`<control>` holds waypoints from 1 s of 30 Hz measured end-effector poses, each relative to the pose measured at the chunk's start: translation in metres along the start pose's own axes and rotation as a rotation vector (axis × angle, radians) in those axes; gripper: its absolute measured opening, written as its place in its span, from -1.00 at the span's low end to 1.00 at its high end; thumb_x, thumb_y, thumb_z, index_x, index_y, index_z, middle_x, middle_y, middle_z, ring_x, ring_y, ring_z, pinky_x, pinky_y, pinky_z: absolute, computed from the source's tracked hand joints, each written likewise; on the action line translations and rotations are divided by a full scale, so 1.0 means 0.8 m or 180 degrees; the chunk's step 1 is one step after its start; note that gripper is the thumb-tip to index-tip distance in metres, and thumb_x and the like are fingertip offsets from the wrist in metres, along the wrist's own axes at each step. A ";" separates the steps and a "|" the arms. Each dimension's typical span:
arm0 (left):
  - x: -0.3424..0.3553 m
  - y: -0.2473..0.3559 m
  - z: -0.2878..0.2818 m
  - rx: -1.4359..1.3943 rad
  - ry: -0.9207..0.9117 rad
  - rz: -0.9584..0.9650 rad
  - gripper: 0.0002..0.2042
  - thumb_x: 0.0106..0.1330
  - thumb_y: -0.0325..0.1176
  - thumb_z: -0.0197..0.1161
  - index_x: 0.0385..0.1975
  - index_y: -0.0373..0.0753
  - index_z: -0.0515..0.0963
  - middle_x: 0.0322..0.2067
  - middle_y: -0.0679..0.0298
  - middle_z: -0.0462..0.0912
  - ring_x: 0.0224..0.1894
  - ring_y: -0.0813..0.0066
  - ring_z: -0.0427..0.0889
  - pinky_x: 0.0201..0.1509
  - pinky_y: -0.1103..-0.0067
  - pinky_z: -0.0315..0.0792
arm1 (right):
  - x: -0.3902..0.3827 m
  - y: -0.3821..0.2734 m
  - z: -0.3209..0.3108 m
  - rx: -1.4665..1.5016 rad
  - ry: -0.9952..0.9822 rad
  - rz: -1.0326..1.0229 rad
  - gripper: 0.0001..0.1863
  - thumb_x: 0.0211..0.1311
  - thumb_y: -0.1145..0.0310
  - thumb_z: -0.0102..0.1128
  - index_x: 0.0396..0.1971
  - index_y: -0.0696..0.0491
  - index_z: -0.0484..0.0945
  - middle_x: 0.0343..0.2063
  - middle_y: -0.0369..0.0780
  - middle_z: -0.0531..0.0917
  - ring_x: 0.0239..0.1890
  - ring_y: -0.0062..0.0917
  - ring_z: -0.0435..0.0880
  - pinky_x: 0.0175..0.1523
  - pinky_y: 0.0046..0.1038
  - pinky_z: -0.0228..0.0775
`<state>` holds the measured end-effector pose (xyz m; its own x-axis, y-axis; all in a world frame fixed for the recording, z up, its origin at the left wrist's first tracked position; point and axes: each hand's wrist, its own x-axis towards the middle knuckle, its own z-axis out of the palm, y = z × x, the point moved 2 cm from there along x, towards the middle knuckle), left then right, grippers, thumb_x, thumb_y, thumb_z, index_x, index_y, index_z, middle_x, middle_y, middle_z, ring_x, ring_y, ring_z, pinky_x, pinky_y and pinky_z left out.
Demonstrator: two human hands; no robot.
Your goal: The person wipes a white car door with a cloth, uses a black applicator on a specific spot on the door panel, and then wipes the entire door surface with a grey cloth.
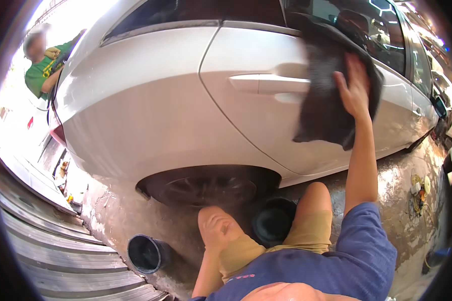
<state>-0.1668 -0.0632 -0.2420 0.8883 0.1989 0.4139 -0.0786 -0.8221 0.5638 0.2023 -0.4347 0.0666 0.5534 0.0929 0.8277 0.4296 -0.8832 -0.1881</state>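
Observation:
With fingers stretched flat, my right hand (pixel 355 86) presses a dark grey cloth (pixel 324 93) against the side of a silver-white car (pixel 176 95). The cloth covers part of the door and reaches up over the lower window edge, just right of the door handle (pixel 266 84). It hangs loose below the palm and looks smeared by motion. My left hand (pixel 217 231) lies over my left knee with nothing in it, its fingers resting on the skin.
A dark bucket (pixel 146 253) stands at the lower left, and a dark round tub (pixel 273 220) sits between my knees by the rear wheel (pixel 206 190). Ribbed metal sheeting (pixel 70 256) runs along the left. A person in green (pixel 45 72) stands behind the car. Cords (pixel 418 193) lie at right.

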 end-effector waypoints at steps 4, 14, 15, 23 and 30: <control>-0.017 -0.011 -0.014 0.0125 0.0205 0.0033 -0.82 0.17 -0.31 0.48 -0.31 -0.19 0.67 -0.17 0.24 0.73 0.12 0.12 0.61 0.29 0.23 0.35 | -0.045 -0.036 0.060 0.0213 0.1047 0.1109 -0.21 0.58 -0.12 -0.18 0.57 0.11 0.03 0.60 -0.02 -0.01 0.64 -0.04 -0.16 0.57 0.26 -0.45; -0.026 -0.019 -0.002 -0.0150 0.0089 0.0217 -0.85 0.18 -0.43 0.43 -0.31 -0.27 0.62 -0.16 0.12 0.71 0.11 -0.01 0.60 0.32 0.17 0.37 | -0.183 -0.262 0.083 0.1970 -0.1021 -0.1798 -0.37 0.40 -0.02 0.19 0.33 0.04 0.42 0.17 -0.11 0.56 0.18 -0.13 0.55 0.26 -0.14 0.42; -0.029 -0.016 -0.006 -0.0189 0.0213 0.0422 -0.85 0.18 -0.43 0.43 -0.31 -0.27 0.62 -0.16 0.12 0.71 0.11 -0.01 0.60 0.32 0.17 0.37 | -0.176 -0.225 0.070 0.1712 -0.1016 -0.1733 -0.39 0.40 -0.02 0.19 0.29 0.04 0.44 0.14 -0.11 0.58 0.16 -0.14 0.56 0.24 -0.14 0.43; -0.016 -0.006 -0.010 0.0091 0.0283 -0.0088 -0.85 0.15 -0.43 0.44 -0.32 -0.25 0.62 -0.21 0.14 0.70 0.05 0.05 0.62 0.30 0.20 0.37 | -0.021 -0.149 -0.008 -0.0009 -0.0110 -0.1654 -0.53 0.35 -0.04 0.25 -0.01 0.06 0.63 -0.11 -0.09 0.69 -0.05 -0.20 0.67 0.03 -0.21 0.54; 0.032 0.023 0.034 0.0322 -0.0165 0.0145 -0.85 0.14 -0.29 0.49 -0.38 -0.17 0.70 -0.18 0.26 0.75 0.12 0.16 0.61 0.29 0.24 0.35 | 0.037 -0.209 -0.032 0.1086 -0.1228 -0.0857 -0.37 0.31 -0.22 0.26 -0.02 0.11 0.65 -0.10 -0.01 0.71 -0.04 -0.03 0.67 0.08 -0.16 0.52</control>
<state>-0.1330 -0.0873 -0.2402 0.9073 0.1343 0.3984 -0.0758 -0.8798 0.4692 0.1285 -0.2962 0.1361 0.5853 0.5109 0.6296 0.7615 -0.6131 -0.2104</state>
